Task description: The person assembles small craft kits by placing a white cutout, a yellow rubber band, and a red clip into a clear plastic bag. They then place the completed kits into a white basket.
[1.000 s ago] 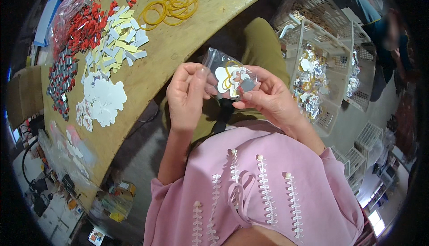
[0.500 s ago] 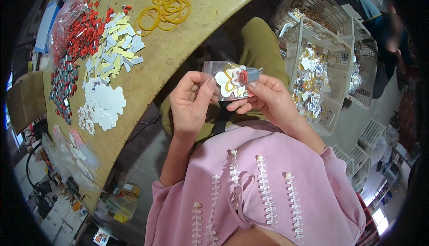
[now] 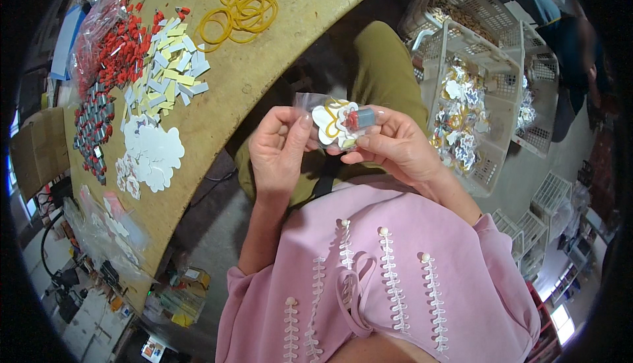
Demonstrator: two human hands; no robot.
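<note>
Above my lap I hold a small clear plastic bag (image 3: 328,129) between both hands. Inside it show white flower-shaped pieces, a yellow rubber band and a small grey part with a red end (image 3: 361,119). My left hand (image 3: 280,145) pinches the bag's left edge between thumb and fingers. On the other side, the thumb and fingers of my right hand (image 3: 402,144) grip the bag next to the grey part. The bag's underside is hidden by my fingers.
On the table (image 3: 217,92) at left lie yellow rubber bands (image 3: 241,7), red-and-grey parts (image 3: 95,122), white and yellow strips (image 3: 171,66) and white flower shapes (image 3: 153,155). A plastic crate (image 3: 491,109) of filled bags stands at right; a person (image 3: 583,53) is beyond.
The bag has turned slightly in my hands, and the grey part lies a little lower and more level. My right fingers have shifted their grip on its right side.
</note>
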